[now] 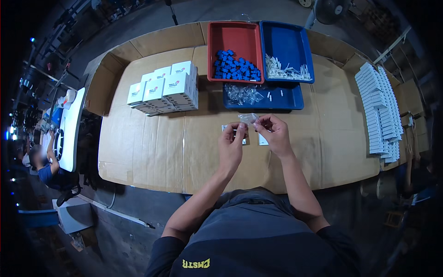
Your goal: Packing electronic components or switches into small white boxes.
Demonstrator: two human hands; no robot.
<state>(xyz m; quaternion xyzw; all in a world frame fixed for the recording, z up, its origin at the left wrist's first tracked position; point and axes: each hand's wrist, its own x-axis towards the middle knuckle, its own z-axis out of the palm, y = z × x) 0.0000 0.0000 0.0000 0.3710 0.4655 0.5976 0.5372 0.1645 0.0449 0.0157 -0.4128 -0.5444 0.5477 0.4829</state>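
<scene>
Bag [248, 118] in left hand [231, 143], right hand [275, 135]; cardboard [198, 143] wide, blue tray edge [267, 108] near.

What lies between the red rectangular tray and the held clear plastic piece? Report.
In the head view, a lower blue rectangular tray holding clear plastic pieces.

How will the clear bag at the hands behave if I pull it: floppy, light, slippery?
The bag is probably floppy: it looks thin and see-through, like the crumpled pile in the lower tray. It's likely light, as the right hand seems to pinch it by fingertips alone. Its smooth-looking film may slip.
</scene>
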